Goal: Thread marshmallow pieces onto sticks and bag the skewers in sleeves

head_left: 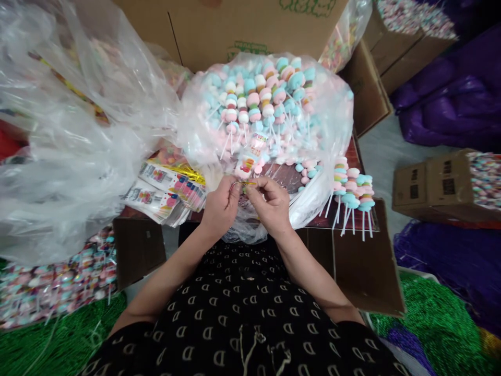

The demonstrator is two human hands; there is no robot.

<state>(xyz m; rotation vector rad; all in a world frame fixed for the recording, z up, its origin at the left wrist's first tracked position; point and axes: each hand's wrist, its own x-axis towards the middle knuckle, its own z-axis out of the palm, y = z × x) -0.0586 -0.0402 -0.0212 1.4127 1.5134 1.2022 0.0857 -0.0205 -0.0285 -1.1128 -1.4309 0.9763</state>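
Note:
In the middle of the view, my left hand is closed, its thumb and fingers pinching the gathered neck of a small printed candy bag. That bag points away from me, with pastel candy inside. My right hand is closed too, pinching a thin gold twist tie at the bag's neck. Just beyond my hands, marshmallow skewers on white sticks lie on a large clear plastic bag full of pink and blue marshmallows. Printed flat bags are stacked left of my hands, beside gold twist ties.
More marshmallow skewers lie at the table's right edge. A big clear plastic bag bulges on the left. A cardboard box stands behind. Filled boxes, purple sacks and green shredded material are on the right.

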